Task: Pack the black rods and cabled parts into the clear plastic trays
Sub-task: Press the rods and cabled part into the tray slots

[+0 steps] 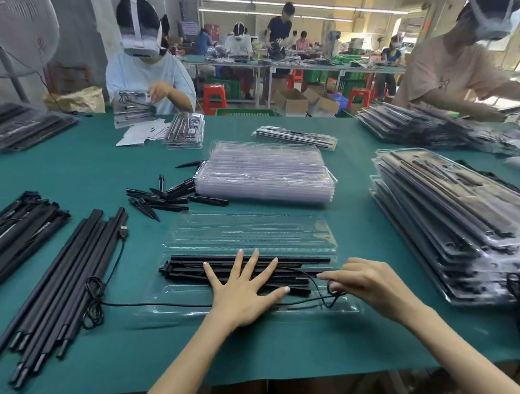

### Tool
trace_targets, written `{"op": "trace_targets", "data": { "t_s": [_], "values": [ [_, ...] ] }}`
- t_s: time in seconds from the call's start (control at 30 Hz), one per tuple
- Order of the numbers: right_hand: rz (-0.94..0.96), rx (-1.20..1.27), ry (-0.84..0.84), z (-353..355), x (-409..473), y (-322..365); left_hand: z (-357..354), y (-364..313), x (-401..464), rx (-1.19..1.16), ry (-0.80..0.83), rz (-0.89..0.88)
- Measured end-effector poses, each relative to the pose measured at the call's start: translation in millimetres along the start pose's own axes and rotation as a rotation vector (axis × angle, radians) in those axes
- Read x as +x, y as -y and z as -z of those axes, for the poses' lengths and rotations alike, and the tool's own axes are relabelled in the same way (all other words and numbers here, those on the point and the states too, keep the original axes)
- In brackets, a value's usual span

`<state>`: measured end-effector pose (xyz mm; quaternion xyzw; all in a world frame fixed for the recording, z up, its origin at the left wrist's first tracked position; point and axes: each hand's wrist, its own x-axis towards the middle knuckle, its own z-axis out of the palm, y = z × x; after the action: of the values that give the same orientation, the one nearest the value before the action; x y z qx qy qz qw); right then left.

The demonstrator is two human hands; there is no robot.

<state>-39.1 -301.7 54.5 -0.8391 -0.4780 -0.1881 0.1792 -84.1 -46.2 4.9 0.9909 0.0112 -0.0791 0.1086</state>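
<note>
An open clear plastic tray (pixel 249 233) lies on the green table in front of me. Several black rods (pixel 190 269) sit in its near half. My left hand (pixel 242 285) lies flat on them with fingers spread. My right hand (pixel 361 282) pinches a thin black cable (pixel 325 301) at the tray's right end. The cable runs leftward under my left hand across the table to a coil (pixel 94 305). More loose black rods (pixel 59 280) lie at the left.
A stack of clear trays (pixel 267 172) stands behind the open one, with short black spikes (pixel 162 198) to its left. Filled trays are piled at the right (pixel 455 224) and far left (pixel 18 128). Other workers sit across the table.
</note>
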Motion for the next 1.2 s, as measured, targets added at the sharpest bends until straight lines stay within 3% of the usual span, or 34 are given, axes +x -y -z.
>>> {"op": "trace_targets", "data": {
  "t_s": [0.1, 0.27, 0.47, 0.8, 0.93, 1.1, 1.2],
  "values": [
    [0.008, -0.029, -0.113, -16.1, -0.3, 12.8, -5.2, -3.8, -0.8, -0.001, -0.074, 0.032],
    [-0.204, 0.089, -0.259, -40.3, 2.3, 29.1, -8.9, -4.6, -1.6, -0.007, -0.134, 0.035],
    [-0.200, 0.132, -0.154, -50.8, 7.3, 34.1, -9.7, -5.4, -3.6, 0.003, -0.161, 0.037],
    [0.012, 0.024, 0.104, -37.3, -13.3, 31.3, -10.0, -3.9, -5.5, -0.010, -0.165, 0.034],
    [-0.198, 0.033, 0.129, -38.2, -17.6, 32.4, -9.9, -4.6, -3.8, -0.013, -0.152, 0.031],
    [-0.630, 0.456, -0.014, -35.1, -5.2, 31.0, -7.5, -4.6, -3.0, -0.017, -0.117, 0.022],
    [-0.707, 0.484, 0.096, -30.1, 4.1, 23.5, -4.9, -10.0, -3.5, -0.003, -0.120, 0.019]
  ]
}}
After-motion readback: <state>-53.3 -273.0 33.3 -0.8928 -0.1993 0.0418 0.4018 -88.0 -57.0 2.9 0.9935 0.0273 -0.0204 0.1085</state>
